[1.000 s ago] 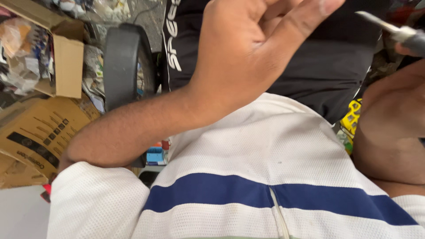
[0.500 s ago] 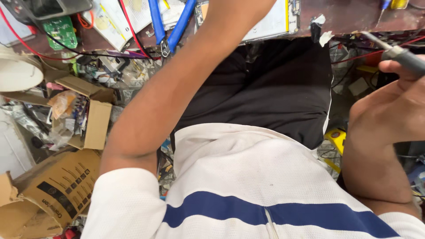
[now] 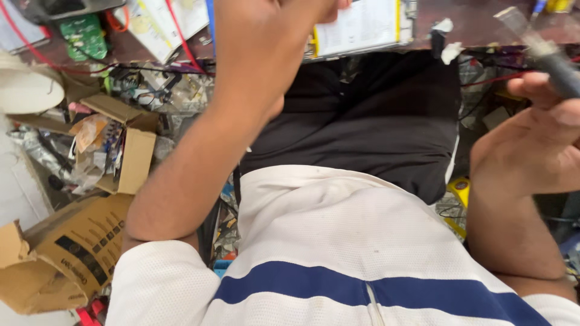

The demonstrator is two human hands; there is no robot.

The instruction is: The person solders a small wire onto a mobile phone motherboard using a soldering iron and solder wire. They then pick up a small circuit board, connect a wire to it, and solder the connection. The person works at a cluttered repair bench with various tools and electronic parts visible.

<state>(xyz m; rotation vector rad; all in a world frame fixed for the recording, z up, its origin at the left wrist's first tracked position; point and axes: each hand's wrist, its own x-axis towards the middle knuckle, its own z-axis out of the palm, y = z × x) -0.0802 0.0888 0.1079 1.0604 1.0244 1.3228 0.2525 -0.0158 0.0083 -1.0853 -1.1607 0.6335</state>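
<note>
Right hand (image 3: 531,151) is gripping a dark-handled tool (image 3: 547,51), fingers wrapped on it, its long axis slanting up-left toward the surface (image 3: 483,21). Left hand (image 3: 272,24) is reaching higher up; can't tell about its fingers.

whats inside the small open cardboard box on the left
The small cardboard box holds crumpled plastic wrappers and small loose items, too jumbled to identify. Its bottom is covered by them.

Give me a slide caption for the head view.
Right hand grips a dark-handled tool; left hand raised above cluttered workbench.
</note>
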